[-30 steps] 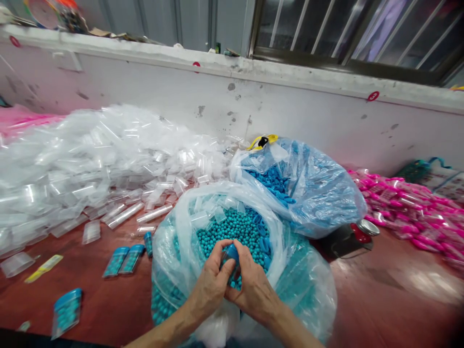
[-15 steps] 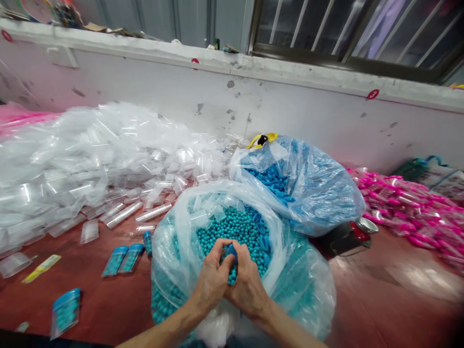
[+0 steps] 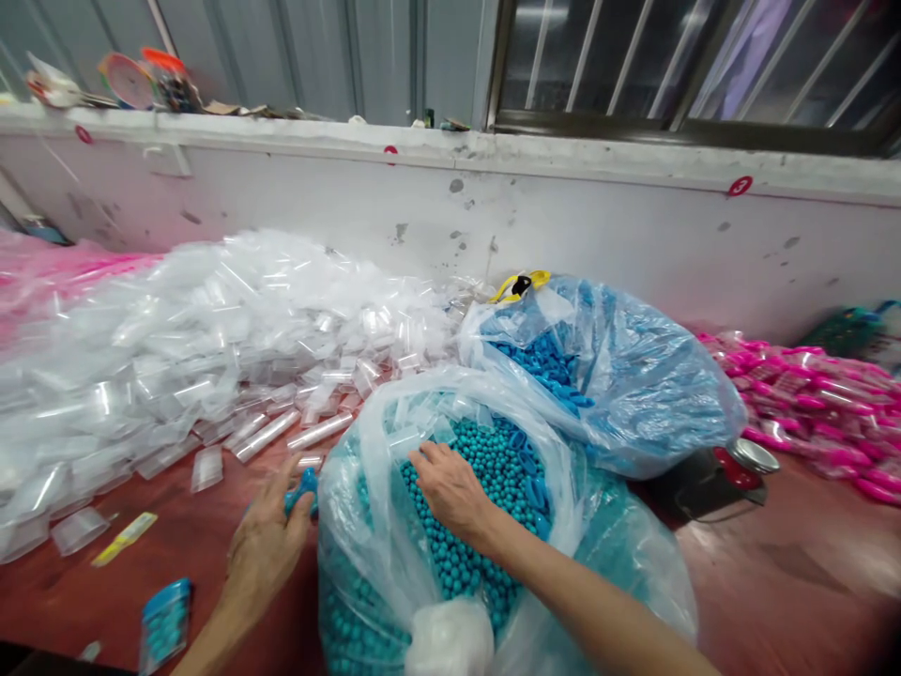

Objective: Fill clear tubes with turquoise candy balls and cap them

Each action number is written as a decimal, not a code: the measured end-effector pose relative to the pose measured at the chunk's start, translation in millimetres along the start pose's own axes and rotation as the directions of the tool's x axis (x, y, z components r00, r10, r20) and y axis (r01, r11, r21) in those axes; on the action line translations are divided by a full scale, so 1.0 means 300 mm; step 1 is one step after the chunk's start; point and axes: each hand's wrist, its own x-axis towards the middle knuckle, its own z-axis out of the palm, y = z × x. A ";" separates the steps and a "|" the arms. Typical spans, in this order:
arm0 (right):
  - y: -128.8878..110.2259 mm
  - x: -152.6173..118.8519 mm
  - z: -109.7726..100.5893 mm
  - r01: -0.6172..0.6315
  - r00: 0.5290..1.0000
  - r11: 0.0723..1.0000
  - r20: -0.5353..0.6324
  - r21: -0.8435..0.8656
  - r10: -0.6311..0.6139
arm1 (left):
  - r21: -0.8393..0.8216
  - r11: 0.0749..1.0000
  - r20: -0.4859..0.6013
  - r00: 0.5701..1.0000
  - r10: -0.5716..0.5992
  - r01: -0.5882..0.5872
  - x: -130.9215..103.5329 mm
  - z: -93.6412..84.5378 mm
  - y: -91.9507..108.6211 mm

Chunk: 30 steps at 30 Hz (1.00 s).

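Note:
At the left side of the bead bag, my left hand [image 3: 271, 526] has its thumb and fingers around a blue-capped container [image 3: 302, 492]; its body is mostly hidden by the hand. Inside the bag's mouth, my right hand [image 3: 450, 488] reaches over the turquoise beads [image 3: 485, 460], fingers stretched toward the clear plastic sleeves [image 3: 440, 430] at the back left. Nothing shows in its fingers, though the tips are partly hidden. Blue caps [image 3: 536, 493] lie along the right of the beads. The clear bag [image 3: 334, 563] has its rim folded open.
A large heap of clear sleeves [image 3: 211, 329] covers the back left. One filled pack [image 3: 166, 620] and a yellow strip [image 3: 125, 538] lie at the front left. Behind stands a bag of blue caps [image 3: 648, 385]. Pink packs [image 3: 809, 394] and a metal-lidded jar [image 3: 753, 457] are at right.
My hands were together over the beads with a blue-capped piece. They have parted: the left moved left with a blue-capped piece, the right stretched toward the sleeves. The view shifted slightly.

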 end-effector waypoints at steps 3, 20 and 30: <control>-0.007 0.093 0.058 0.056 0.996 0.983 -0.052 -0.173 -0.066 | 0.166 0.979 -0.091 0.987 0.135 -0.119 0.013 0.017 -0.031; 0.227 -0.006 0.000 -0.229 0.968 0.973 -0.097 0.030 0.231 | -0.270 0.906 0.291 0.870 0.399 -0.325 0.036 0.279 0.329; 0.140 -0.142 -0.016 -0.259 0.963 0.697 0.127 0.668 0.237 | -0.616 0.664 0.660 0.738 0.142 0.424 0.020 0.324 0.435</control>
